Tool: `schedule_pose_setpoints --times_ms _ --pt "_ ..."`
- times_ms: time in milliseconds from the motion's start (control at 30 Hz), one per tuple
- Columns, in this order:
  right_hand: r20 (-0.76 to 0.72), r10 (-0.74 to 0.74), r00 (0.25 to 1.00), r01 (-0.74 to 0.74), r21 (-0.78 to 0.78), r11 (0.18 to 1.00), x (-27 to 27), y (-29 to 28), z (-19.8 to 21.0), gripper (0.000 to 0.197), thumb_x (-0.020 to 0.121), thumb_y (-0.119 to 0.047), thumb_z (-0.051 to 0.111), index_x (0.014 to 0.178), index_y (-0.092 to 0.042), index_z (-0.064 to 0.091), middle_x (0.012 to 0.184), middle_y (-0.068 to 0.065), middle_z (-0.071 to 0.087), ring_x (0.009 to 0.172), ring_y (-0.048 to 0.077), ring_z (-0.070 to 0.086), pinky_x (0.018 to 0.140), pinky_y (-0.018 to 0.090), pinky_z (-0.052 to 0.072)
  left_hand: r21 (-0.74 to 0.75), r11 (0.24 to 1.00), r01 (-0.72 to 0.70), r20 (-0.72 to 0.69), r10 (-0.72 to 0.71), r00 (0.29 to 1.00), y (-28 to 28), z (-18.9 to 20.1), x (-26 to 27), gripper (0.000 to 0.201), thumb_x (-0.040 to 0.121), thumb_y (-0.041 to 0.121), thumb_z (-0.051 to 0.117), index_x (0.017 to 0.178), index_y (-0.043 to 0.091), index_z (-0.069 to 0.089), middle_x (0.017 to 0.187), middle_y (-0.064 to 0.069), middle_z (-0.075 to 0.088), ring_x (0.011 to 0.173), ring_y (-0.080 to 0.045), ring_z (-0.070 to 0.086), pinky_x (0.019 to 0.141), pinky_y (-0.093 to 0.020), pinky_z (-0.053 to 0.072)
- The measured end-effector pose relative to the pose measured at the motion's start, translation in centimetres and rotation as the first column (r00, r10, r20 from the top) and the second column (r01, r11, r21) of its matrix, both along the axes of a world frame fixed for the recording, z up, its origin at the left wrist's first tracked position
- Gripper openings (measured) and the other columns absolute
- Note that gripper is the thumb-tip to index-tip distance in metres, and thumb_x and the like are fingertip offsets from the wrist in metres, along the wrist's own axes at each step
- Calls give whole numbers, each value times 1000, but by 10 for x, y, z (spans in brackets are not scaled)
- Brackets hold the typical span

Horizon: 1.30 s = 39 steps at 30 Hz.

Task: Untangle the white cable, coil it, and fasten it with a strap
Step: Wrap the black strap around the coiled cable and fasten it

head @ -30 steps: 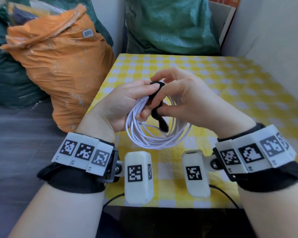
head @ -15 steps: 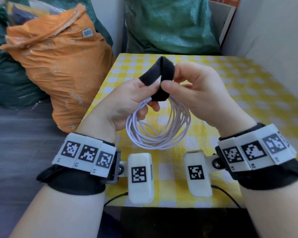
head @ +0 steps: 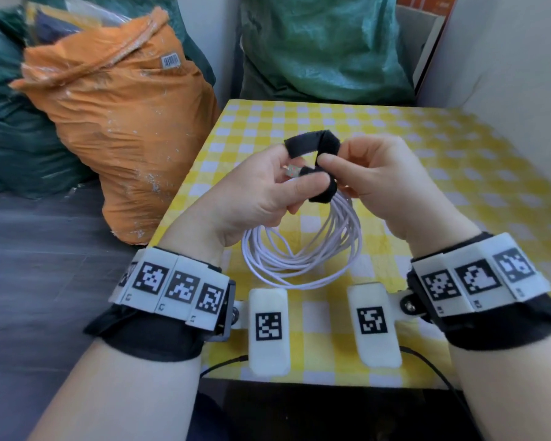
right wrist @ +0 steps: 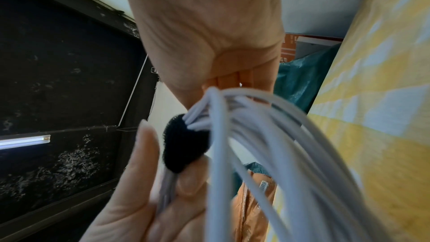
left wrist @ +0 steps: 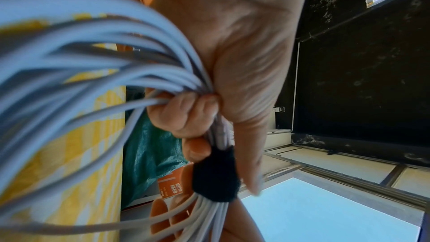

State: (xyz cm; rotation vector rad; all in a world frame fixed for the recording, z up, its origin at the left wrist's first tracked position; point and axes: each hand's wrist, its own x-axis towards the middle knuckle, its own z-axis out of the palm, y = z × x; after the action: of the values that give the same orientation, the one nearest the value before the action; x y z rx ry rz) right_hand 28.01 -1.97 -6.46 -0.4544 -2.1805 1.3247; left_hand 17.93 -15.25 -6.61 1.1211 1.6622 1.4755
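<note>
While both hands were raised above the yellow checked tablecloth point(head: 458, 160), the white cable point(head: 303, 259) hung as a coil between them, its top bunched together. Left hand point(head: 252, 192) gripped the bunched strands, fingers curled round them, thumb against the black strap point(head: 309, 144). Strap was wrapped round the bunch, its free end arching up in a loop. Right hand point(head: 382, 176) pinched the strap at the bundle with thumb and forefinger. A connector tip point(head: 291, 170) peeked out by the left thumb. Orange sack point(head: 118, 122) and green bag point(head: 325, 46) sat beyond the table.
</note>
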Motion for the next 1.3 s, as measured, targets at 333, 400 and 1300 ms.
schedule_pose_setpoints --times_ms 333,400,1300 --pt "103 -72 992 91 -189 978 1 -2 2 28 87 -24 65 66 -10 56 51 0 54 45 12 50 50 24 45 85 996 8 -76 -2 997 -1 1 1 75 81 13 70 142 37 33 60 -1 52 53 -11 47 42 -21 30" --pt "77 -90 993 104 -197 975 2 -4 3 23 86 -24 66 70 -11 54 58 5 57 53 18 53 54 28 45 93 996 -5 -80 12 997 0 1 1 49 82 11 68 128 22 55 71 1 57 55 -10 48 42 -19 30" --pt "182 29 983 -22 -37 999 4 -6 -3 24 78 -21 75 98 -12 68 99 16 70 95 33 65 88 53 50 -1 974 -227 -65 227 972 14 -4 -1 14 83 30 68 95 23 65 94 -1 50 66 -11 44 45 -19 36"
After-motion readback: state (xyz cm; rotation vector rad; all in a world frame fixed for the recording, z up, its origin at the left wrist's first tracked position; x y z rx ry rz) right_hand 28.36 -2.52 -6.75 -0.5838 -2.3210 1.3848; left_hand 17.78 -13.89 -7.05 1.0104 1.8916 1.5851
